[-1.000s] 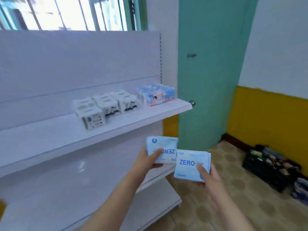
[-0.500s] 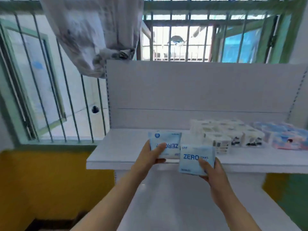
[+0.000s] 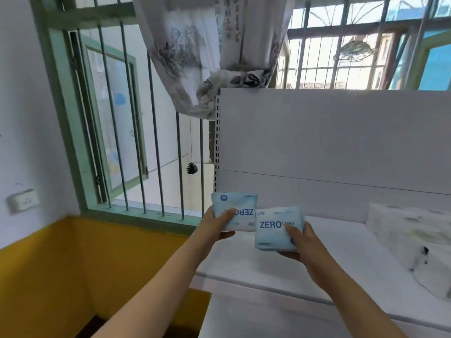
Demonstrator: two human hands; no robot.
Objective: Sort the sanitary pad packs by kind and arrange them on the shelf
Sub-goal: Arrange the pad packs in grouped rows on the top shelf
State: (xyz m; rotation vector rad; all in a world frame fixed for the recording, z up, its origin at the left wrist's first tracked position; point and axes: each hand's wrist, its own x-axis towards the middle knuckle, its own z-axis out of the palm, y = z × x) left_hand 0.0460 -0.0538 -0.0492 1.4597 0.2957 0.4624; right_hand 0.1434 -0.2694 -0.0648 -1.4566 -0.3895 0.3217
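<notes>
We noted one pale blue ZERO pack (image 3: 235,213) gripped in the left hand (image 3: 217,224) and a second ZERO pack (image 3: 278,228) just right of it, gripped in the right hand (image 3: 303,242). Both were held above the white shelf (image 3: 329,269); blurred white packs (image 3: 410,230) stood well right of the right hand.

The left hand (image 3: 217,224) grips a pale blue pad pack (image 3: 238,211) printed ZERO, its thumb across the front. The right hand (image 3: 301,242) grips a second blue pack (image 3: 273,228) reading ZERO LEAKS, just beside and slightly lower than the first. Both are held above the left end of a white shelf (image 3: 280,267). Blurred white packs (image 3: 410,230) sit on the shelf at the right. Behind are a barred window (image 3: 136,132) and a knotted curtain (image 3: 207,57).
</notes>
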